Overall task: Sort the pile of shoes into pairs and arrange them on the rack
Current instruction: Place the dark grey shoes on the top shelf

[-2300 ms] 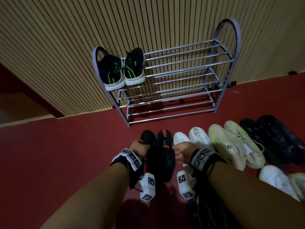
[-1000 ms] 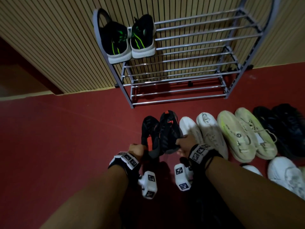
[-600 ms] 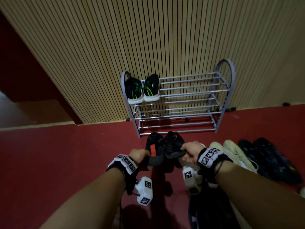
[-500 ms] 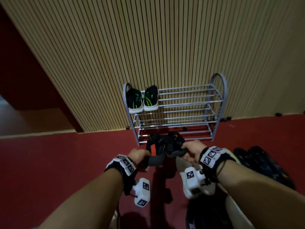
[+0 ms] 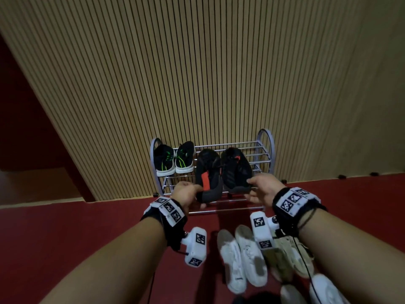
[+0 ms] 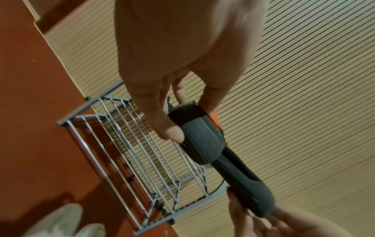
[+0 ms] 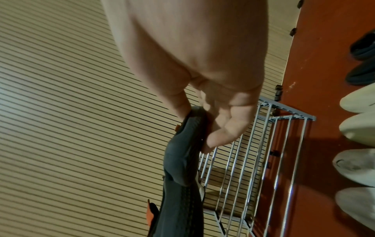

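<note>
A black shoe with a red heel tab (image 5: 208, 174) hangs from my left hand (image 5: 190, 190), which pinches its heel; the grip shows close up in the left wrist view, where the hand (image 6: 188, 115) holds the shoe (image 6: 201, 139). My right hand (image 5: 252, 187) pinches the heel of the matching black shoe (image 5: 235, 170), as the right wrist view shows, hand (image 7: 194, 128) on shoe (image 7: 182, 157). Both shoes are held side by side at the top shelf of the metal rack (image 5: 271, 150). A black-and-green pair (image 5: 173, 160) sits on that shelf at the left.
On the red floor below my arms lie a white pair (image 5: 241, 257) and a cream pair (image 5: 291, 253), with more white shoes at the bottom right. A slatted wooden wall (image 5: 197, 73) stands behind the rack. The lower shelves hold nothing.
Both hands have lifted the two black shoes off the floor and carried them forward and up to the rack's top shelf. The view has tilted up.
</note>
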The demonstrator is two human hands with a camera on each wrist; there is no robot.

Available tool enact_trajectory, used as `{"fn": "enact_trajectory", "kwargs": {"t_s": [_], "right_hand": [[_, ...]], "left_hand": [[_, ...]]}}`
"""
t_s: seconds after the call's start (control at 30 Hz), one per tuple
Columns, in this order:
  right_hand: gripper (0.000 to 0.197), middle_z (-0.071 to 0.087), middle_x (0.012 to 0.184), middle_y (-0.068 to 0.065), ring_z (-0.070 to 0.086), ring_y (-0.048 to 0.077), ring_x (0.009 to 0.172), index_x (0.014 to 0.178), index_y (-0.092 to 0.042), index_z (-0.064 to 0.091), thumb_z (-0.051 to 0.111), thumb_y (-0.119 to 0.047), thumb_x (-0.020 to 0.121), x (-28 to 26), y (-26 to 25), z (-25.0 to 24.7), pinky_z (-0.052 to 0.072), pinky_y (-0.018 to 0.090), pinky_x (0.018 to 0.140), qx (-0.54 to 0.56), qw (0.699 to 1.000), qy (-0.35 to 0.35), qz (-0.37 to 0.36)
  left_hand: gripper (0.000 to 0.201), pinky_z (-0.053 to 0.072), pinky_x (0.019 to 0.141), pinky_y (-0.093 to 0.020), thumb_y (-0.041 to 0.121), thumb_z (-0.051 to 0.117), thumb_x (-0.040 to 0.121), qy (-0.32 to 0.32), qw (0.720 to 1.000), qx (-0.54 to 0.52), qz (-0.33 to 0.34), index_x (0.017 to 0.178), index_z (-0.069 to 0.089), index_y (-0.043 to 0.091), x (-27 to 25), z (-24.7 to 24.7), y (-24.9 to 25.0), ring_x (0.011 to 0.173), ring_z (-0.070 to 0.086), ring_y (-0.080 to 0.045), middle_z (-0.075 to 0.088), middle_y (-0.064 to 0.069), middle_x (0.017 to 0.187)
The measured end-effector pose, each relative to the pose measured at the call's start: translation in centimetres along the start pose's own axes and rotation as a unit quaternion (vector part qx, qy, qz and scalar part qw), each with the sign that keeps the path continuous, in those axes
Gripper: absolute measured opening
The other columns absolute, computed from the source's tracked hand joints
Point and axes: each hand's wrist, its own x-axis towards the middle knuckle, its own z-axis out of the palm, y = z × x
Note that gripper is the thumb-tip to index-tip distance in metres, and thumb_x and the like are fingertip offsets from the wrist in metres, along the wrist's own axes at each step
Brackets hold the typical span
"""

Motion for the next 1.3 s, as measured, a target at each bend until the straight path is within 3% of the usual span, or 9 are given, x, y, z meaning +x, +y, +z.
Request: {"fn": "enact_trajectory", "kwargs": {"t_s": [0.13,0.23,0.43,0.63,0.83,0.93,1.03,1.13,1.3], "right_hand": [[0.021,0.061,0.100,0.015,0.061,0.025,0.080,0.115,-0.010,0.049,0.041,0.000,0.098,3.0,-0.4,0.2,0.052,0.037,0.065,0.055,0.998,-0.001,-0.016],[0.026,0.059,0.114,0.017,0.060,0.026,0.083,0.117,-0.010,0.050,0.038,0.003,0.098,6.3,-0.3,0.7,0.050,0.037,0.060,0.085,0.996,-0.007,-0.024],[0.038,0.061,0.118,0.016,0.063,0.028,0.093,0.129,-0.008,0.051,0.038,0.005,0.097,13.0,0.1,2.3,0.053,0.038,0.064,0.106,0.994,-0.010,-0.030],[0.039,0.061,0.123,0.017,0.062,0.033,0.105,0.131,-0.006,0.050,0.038,0.006,0.096,18.2,1.4,3.3,0.055,0.039,0.073,0.149,0.988,-0.016,-0.031],[0.037,0.059,0.123,0.019,0.060,0.034,0.107,0.130,0.000,0.050,0.035,0.008,0.098,20.9,1.4,3.5,0.055,0.043,0.077,0.154,0.986,-0.022,-0.060],[0.036,0.063,0.122,0.014,0.060,0.031,0.112,0.126,-0.006,0.055,0.036,0.007,0.098,22.0,1.3,3.2,0.051,0.050,0.094,0.126,0.989,-0.020,-0.081],[0.040,0.063,0.121,0.011,0.062,0.028,0.109,0.129,-0.010,0.054,0.036,0.006,0.098,23.1,1.3,3.4,0.052,0.048,0.094,0.127,0.988,-0.017,-0.088],[0.043,0.061,0.125,0.012,0.061,0.028,0.110,0.134,-0.011,0.051,0.035,0.006,0.097,23.7,1.3,3.7,0.053,0.045,0.090,0.137,0.987,-0.024,-0.086],[0.041,0.064,0.124,0.009,0.063,0.027,0.109,0.127,-0.016,0.056,0.036,0.005,0.097,25.1,1.6,4.1,0.045,0.055,0.102,0.116,0.989,-0.018,-0.088]], "left_hand": [[0.024,0.060,0.053,-0.047,0.000,0.066,0.084,0.030,0.998,-0.060,0.017,0.099,0.049,0.007,3.2,1.4,0.1,0.067,0.063,-0.031,0.054,-0.020,0.093],[0.022,0.060,0.062,-0.049,0.001,0.066,0.085,0.053,0.995,-0.072,0.032,0.099,0.049,0.005,6.3,1.9,-0.1,0.074,0.064,-0.032,0.057,-0.018,0.091],[0.009,0.060,0.057,-0.045,-0.001,0.060,0.087,0.084,0.993,-0.071,0.039,0.089,0.052,0.003,12.4,2.7,-1.4,0.070,0.064,-0.030,0.059,-0.018,0.086],[0.027,0.060,0.057,-0.046,0.004,0.061,0.089,0.101,0.991,-0.081,0.033,0.113,0.052,-0.006,17.2,2.9,-2.9,0.086,0.068,-0.038,0.061,-0.026,0.104],[0.009,0.061,0.059,-0.043,0.005,0.056,0.095,0.101,0.988,-0.119,0.014,0.095,0.048,0.009,19.6,3.9,-2.8,0.084,0.064,-0.029,0.056,-0.014,0.099],[0.012,0.060,0.063,-0.044,0.004,0.054,0.095,0.109,0.985,-0.131,0.018,0.087,0.048,0.010,20.4,4.5,-2.5,0.080,0.065,-0.029,0.059,-0.013,0.096],[0.007,0.060,0.056,-0.040,0.004,0.054,0.096,0.107,0.983,-0.147,0.017,0.101,0.049,0.005,21.2,4.7,-2.2,0.081,0.065,-0.029,0.059,-0.016,0.103],[0.023,0.059,0.049,-0.034,0.005,0.054,0.096,0.112,0.983,-0.148,0.017,0.118,0.050,0.001,21.9,4.7,-2.1,0.083,0.066,-0.029,0.061,-0.021,0.113],[0.018,0.059,0.050,-0.036,0.006,0.054,0.096,0.121,0.982,-0.142,0.024,0.113,0.049,0.004,22.8,4.8,-2.0,0.086,0.064,-0.031,0.060,-0.020,0.112]]}}
